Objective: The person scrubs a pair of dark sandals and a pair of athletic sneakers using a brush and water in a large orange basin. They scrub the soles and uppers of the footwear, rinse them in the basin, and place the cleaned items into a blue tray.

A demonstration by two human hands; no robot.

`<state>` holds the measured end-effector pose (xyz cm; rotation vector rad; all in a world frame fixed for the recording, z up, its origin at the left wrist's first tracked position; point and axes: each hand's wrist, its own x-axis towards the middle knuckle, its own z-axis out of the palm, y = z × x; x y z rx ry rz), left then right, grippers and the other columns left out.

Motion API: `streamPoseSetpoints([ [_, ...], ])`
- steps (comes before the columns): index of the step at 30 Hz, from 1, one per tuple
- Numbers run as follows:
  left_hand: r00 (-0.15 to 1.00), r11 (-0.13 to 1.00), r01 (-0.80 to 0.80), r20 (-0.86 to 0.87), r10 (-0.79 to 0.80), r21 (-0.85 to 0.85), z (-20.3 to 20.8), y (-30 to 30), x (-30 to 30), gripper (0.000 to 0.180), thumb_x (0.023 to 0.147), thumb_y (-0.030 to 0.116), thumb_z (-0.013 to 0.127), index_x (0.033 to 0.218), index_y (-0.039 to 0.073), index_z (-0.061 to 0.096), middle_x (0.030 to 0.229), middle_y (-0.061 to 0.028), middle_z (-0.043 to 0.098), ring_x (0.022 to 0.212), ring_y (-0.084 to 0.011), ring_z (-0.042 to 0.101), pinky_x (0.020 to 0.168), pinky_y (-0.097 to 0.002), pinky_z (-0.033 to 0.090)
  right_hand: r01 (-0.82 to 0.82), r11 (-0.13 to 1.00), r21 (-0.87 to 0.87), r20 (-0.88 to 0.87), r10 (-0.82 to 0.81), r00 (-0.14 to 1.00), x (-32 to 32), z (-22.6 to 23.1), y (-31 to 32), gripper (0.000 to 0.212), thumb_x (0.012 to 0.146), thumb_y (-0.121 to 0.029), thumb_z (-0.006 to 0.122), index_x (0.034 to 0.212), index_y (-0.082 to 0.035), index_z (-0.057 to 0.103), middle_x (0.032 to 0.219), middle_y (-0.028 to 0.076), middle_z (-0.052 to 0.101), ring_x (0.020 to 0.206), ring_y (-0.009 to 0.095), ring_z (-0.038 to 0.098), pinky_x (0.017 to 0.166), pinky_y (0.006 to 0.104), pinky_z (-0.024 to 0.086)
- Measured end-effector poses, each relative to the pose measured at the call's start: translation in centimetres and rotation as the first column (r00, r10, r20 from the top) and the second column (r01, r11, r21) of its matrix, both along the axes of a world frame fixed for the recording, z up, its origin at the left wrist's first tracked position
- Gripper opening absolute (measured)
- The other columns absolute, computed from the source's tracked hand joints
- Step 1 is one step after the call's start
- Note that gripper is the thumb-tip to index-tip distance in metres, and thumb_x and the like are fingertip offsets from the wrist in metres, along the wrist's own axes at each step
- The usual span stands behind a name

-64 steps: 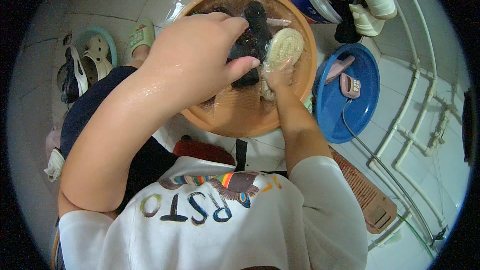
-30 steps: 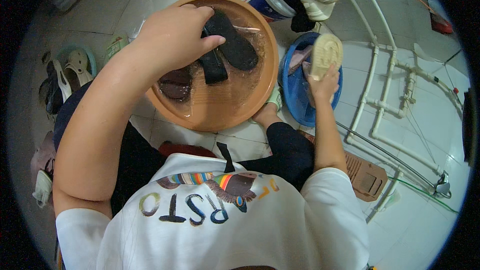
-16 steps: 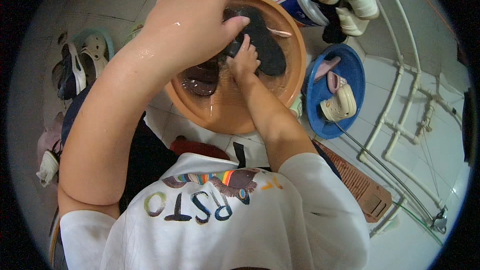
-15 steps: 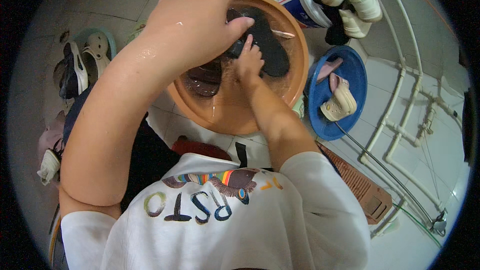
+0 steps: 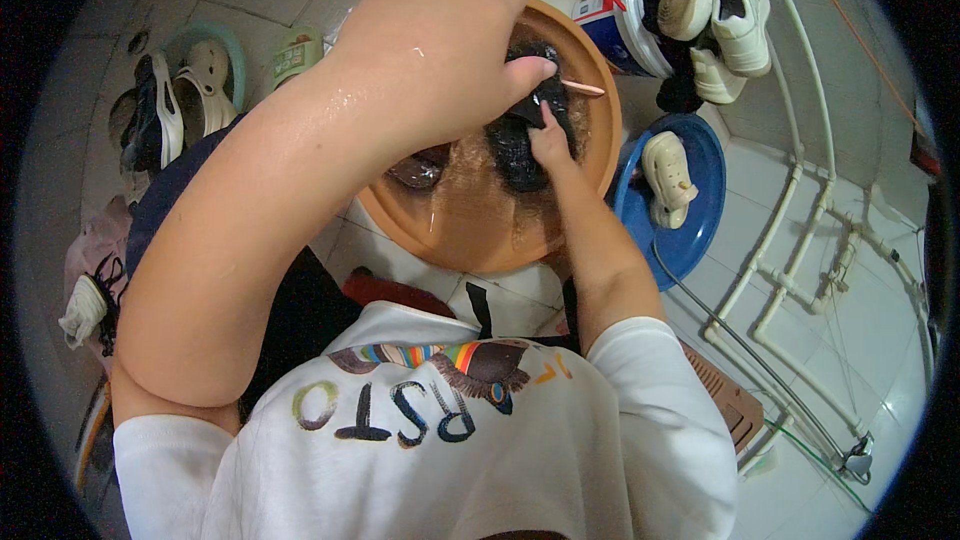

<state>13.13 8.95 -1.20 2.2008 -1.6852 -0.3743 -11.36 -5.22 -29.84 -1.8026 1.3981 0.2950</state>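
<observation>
In a round orange-brown basin (image 5: 455,250) of water lies a black slipper (image 5: 522,162), partly covered by my hands. My left hand (image 5: 440,50) reaches over its upper end. The thumb lies across the slipper, and the other fingers are mostly hidden behind the back of that hand. My right hand (image 5: 550,145) grips the slipper's near side with the index finger stretched along it. A dark brown shoe (image 5: 420,168) rests in the water under my left forearm. By the basin's right wall a pale pink handle (image 5: 583,88) sticks out beside the slipper.
To the right, a blue basin (image 5: 708,210) holds a cream clog (image 5: 668,170). Behind it, white shoes (image 5: 740,20) sit at a white and blue bucket (image 5: 640,30). Pipes (image 5: 790,200) run along the right wall. More clogs (image 5: 205,90) stand at the left.
Both hands and the slipper have shifted right in the picture. The slipper has turned and shows a different, rougher side. The view has moved a little as well.
</observation>
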Motion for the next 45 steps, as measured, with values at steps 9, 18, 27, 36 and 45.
streamPoseSetpoints([
  [9, 0.997, 1.0, 0.015, -0.08, -0.015, -0.003, 0.1, -1.2, -1.3, 0.04, 0.078, 0.036, 0.061, 0.106, 0.008, 0.059, 0.09, -0.0161, 0.064, 0.083, -0.0344, 0.061, 0.077, -0.0415, 0.047, 0.117, 0.992, -0.042, 0.652, -0.062, 0.755, -5.6, 6.4, 0.9, 0.066, 0.077, 0.005, 0.052, 0.138, -0.005, 0.031, 0.134, 0.009, 0.042, 0.119, 0.017, 0.043, 0.1, 0.0259, 0.03],
  [18, 0.993, 0.998, 0.058, -0.103, -0.062, -0.035, 0.1, -1.9, -3.1, 0.039, 0.081, 0.031, 0.06, 0.112, 0.008, 0.057, 0.099, -0.0164, 0.062, 0.093, -0.0344, 0.059, 0.08, -0.041, 0.047, -0.073, 0.436, -0.897, 0.15, 0.456, 0.877, -7.2, 16.0, -0.6, 0.067, 0.061, 0.002, 0.051, 0.128, -0.001, 0.043, 0.106, 0.019, 0.056, 0.096, 0.038, 0.052, 0.089, 0.0399, 0.039],
  [27, 0.993, 0.993, 0.115, -0.03, -0.115, 0.001, -0.1, -2.0, -4.2, 0.043, 0.081, 0.039, 0.058, 0.109, 0.005, 0.057, 0.092, -0.0161, 0.064, 0.086, -0.0306, 0.062, 0.082, -0.0409, 0.045, 0.295, 0.272, -0.916, 0.215, -0.286, 0.934, -19.5, 16.3, -4.1, 0.057, 0.062, -0.005, 0.053, 0.118, -0.002, 0.052, 0.098, 0.023, 0.06, 0.094, 0.039, 0.056, 0.088, 0.041, 0.042],
  [36, 0.986, 0.986, 0.168, -0.007, -0.168, -0.015, -0.8, -2.2, -4.6, 0.042, 0.08, 0.03, 0.063, 0.112, 0.004, 0.055, 0.102, -0.0185, 0.061, 0.092, -0.0355, 0.059, 0.08, -0.041, 0.046, -0.046, 0.504, -0.862, -0.383, -0.588, 0.713, -32.6, 15.6, -8.1, 0.054, 0.069, -0.035, 0.067, 0.113, -0.005, 0.058, 0.106, 0.019, 0.061, 0.095, 0.035, 0.059, 0.086, 0.0417, 0.045],
  [45, 0.987, 0.966, 0.161, -0.06, -0.152, 0.202, -0.4, -3.7, -6.3, 0.042, 0.079, 0.026, 0.065, 0.114, 0.004, 0.055, 0.1, -0.018, 0.062, 0.087, -0.033, 0.06, 0.077, -0.0382, 0.047, 0.427, 0.74, -0.519, 0.079, -0.455, 0.887, -33.0, 1.3, -12.1, 0.056, 0.074, -0.043, 0.06, 0.114, -0.005, 0.057, 0.109, 0.02, 0.06, 0.101, 0.037, 0.056, 0.089, 0.0393, 0.043],
])
